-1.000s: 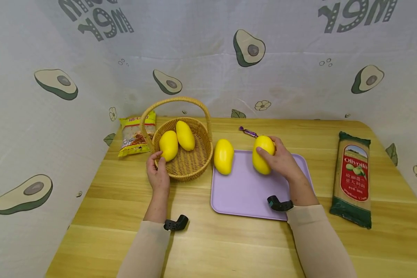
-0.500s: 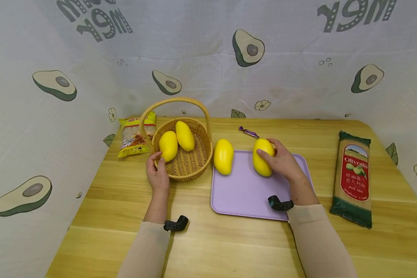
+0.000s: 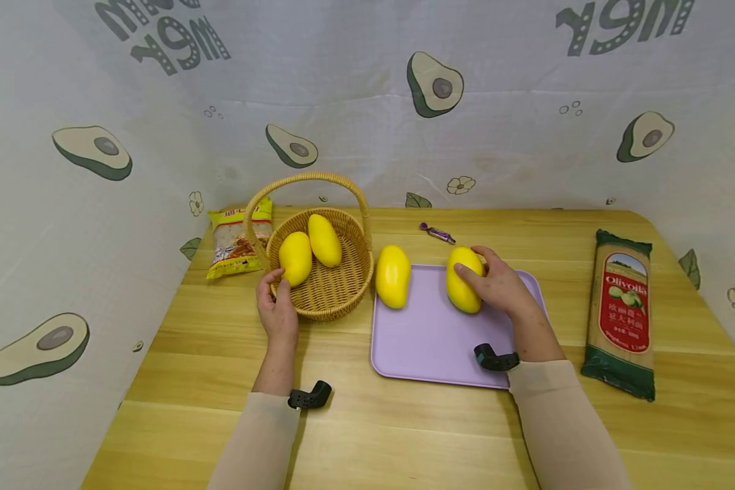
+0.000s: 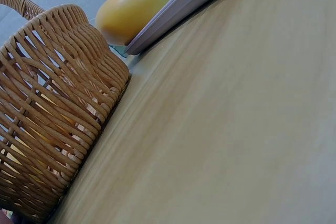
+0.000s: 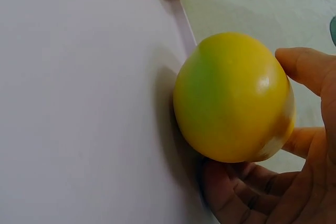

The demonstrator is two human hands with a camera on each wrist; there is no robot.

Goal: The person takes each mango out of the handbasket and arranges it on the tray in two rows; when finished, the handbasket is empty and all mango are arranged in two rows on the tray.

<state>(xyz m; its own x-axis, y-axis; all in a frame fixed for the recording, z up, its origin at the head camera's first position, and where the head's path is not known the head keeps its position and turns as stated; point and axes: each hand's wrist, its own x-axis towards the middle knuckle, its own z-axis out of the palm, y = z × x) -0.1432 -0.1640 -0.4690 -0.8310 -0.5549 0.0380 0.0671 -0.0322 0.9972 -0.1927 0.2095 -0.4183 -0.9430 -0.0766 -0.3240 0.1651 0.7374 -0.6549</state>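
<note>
My right hand (image 3: 496, 280) grips a yellow mango (image 3: 462, 279) over the far part of the lilac tray (image 3: 431, 350). In the right wrist view, the mango (image 5: 233, 98) shows a greenish patch and sits close against the tray, with thumb and fingers around it. A second mango (image 3: 393, 275) rests at the tray's far left corner. At the near left side of the wicker basket (image 3: 333, 309), my left hand (image 3: 277, 309) holds the rim with thumb and fingers. Two more mangoes, one left (image 3: 296, 258) and one behind (image 3: 324, 240), lie inside the basket.
A yellow food packet (image 3: 235, 241) lies behind the basket on the left. Beyond the tray is a purple-wrapped candy (image 3: 437, 233). A long pasta pack (image 3: 621, 313) lies on the right. The basket's tall handle (image 3: 309, 177) arches over it.
My right hand has lowered the mango slightly onto the tray area, toward me. The left hand stays at the basket rim. The whole head view has shifted a little.
</note>
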